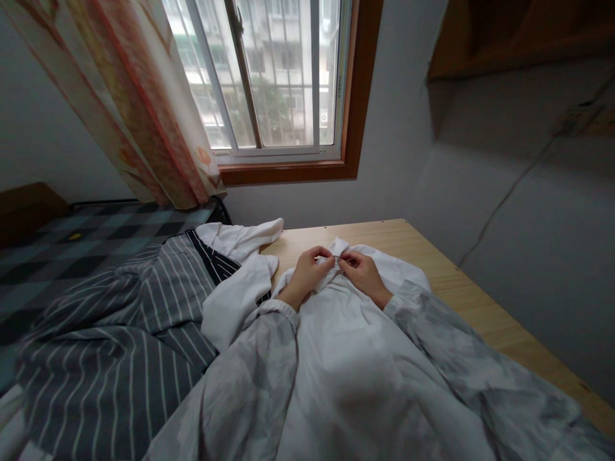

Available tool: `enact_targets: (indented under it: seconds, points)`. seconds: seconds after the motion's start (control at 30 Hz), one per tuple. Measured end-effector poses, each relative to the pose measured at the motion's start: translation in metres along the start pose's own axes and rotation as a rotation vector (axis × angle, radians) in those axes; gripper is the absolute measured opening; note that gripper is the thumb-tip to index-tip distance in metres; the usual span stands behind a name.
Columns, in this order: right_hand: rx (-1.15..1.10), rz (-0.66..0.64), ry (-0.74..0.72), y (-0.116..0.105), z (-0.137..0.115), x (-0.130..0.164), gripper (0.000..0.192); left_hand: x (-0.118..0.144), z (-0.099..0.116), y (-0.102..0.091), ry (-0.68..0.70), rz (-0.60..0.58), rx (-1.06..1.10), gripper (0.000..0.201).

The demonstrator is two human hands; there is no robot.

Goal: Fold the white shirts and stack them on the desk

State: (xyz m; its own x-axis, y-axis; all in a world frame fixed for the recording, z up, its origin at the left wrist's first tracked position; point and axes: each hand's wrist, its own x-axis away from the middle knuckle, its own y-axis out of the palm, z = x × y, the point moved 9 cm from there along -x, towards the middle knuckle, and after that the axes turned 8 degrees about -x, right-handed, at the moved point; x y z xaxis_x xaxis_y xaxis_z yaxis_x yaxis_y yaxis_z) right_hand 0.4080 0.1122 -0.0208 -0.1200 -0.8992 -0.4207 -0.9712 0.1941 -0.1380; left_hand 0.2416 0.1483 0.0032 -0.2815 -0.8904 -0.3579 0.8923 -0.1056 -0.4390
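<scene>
Pale wooden tabletop (461, 282) fills the middle right of the frame, and a white shirt (346, 346) lies spread on it, smooth and thin, running from the centre down to the bottom edge, where it is cut off. At its upturned collar (339, 246), just above centre, the left hand (307, 269) and the right hand (362, 272) meet, fingertips pinched narrowly on the fabric at the neck opening; whatever sits between the fingertips is too small to make out. Both forearms wear loose grey mottled sleeves (432, 326) that cover part of the shirt's lower half. Left of the hands a second white garment (235, 288) lies crumpled, partly over a grey shirt with white stripes (120, 346) heaped at lower left. Behind it, a dark checked cover (96, 230) stretches to the left edge. In the upper part of the frame hang a floral curtain (144, 102) and a wood-framed barred window (278, 77).
</scene>
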Motion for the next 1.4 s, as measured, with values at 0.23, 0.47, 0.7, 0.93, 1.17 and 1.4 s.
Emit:
enact_targets:
  seconds: [0.23,0.47,0.7,0.93,1.17,1.4]
  points:
    - [0.077,-0.044,-0.103,0.005,-0.022,0.004,0.027,0.008,0.021,-0.005,0.142,0.067,-0.079,0.011]
    - [0.003,-0.023,-0.09,0.003,-0.023,0.005,0.024,0.001,0.006,0.0,0.126,0.01,0.022,0.013]
    - [-0.036,0.026,-0.084,-0.002,-0.022,0.004,0.02,-0.001,0.001,0.001,0.032,-0.032,0.079,0.022]
    - [-0.041,0.03,-0.067,-0.003,-0.015,0.004,0.018,0.001,0.004,0.002,0.049,-0.052,0.027,0.025]
    - [-0.045,0.062,-0.049,-0.006,-0.009,0.003,0.017,0.011,0.029,-0.002,0.237,-0.019,-0.112,0.018]
    - [-0.097,0.066,-0.031,-0.006,-0.016,0.002,0.019,0.016,0.038,0.001,0.299,-0.026,-0.236,0.032]
